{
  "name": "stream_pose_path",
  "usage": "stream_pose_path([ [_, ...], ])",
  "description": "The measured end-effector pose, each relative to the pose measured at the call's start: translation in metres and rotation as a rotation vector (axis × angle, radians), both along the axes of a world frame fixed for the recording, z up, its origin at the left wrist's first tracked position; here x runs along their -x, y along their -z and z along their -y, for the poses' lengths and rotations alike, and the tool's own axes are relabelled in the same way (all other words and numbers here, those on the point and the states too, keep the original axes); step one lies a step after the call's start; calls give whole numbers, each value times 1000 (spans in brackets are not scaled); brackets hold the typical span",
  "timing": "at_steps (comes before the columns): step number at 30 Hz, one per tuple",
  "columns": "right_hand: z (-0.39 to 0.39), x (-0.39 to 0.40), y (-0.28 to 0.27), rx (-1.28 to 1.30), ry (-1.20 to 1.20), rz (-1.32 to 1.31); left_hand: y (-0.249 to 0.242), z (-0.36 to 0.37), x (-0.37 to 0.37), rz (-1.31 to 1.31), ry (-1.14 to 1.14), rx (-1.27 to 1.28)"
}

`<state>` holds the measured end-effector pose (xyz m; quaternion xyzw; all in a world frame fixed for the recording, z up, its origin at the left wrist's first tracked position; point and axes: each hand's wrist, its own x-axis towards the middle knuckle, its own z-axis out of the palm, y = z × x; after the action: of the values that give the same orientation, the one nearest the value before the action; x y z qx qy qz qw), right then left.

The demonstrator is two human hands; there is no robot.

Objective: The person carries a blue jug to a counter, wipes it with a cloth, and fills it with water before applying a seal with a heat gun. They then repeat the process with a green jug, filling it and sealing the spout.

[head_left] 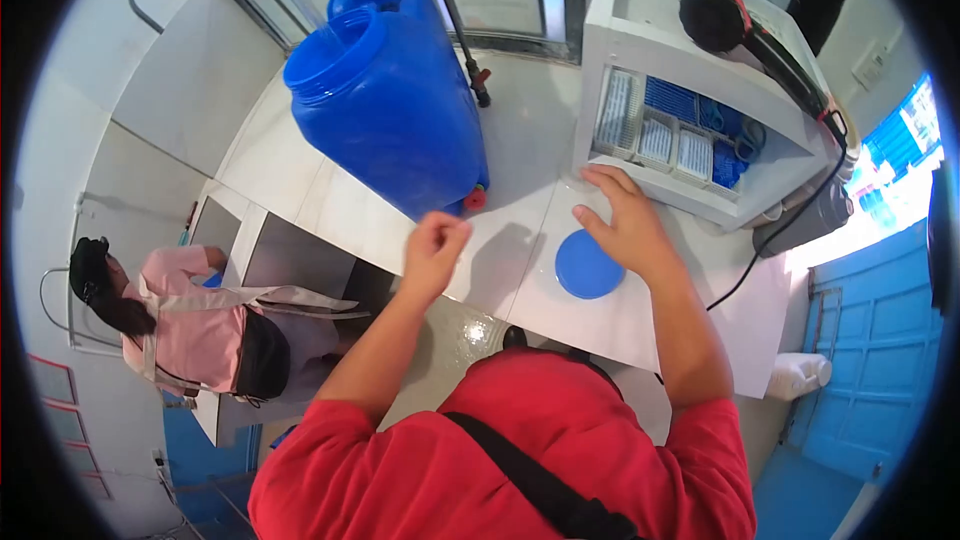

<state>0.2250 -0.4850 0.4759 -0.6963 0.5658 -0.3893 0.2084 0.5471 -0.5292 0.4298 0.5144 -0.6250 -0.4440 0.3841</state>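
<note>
A blue water jug (395,110) with a wide open mouth stands on the white counter, and a clear stream of water runs into it from above. Low on its side is a red tap (476,199). My left hand (434,255) hovers just in front of the jug's base, its fingers curled in and nothing visible in them. Over the counter, my right hand (632,225) is open with fingers spread and holds nothing. Close beside it, a round blue lid (590,265) lies flat on the countertop.
At the back right stands a white shelf box (655,172) with small baskets inside. A black and red heat gun (765,50) lies on top, its cord trailing down. A co-worker (200,310) in pink is at the left. A white jug (797,376) stands lower right.
</note>
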Motion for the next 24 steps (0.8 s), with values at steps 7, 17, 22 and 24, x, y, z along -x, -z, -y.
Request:
stream_pose_path([
  [7,97,-78,31,-70,-228,111,-41,73,-62,-135,-385,498],
  [17,125,-113,39,-50,-367,363,-28,60,-38,-86,-286,465],
  [22,94,-87,27,91,-326,71,-32,72,-49,-100,-212,430],
  [24,70,-61,14,18,-247,87,-36,77,-50,-132,-194,402],
])
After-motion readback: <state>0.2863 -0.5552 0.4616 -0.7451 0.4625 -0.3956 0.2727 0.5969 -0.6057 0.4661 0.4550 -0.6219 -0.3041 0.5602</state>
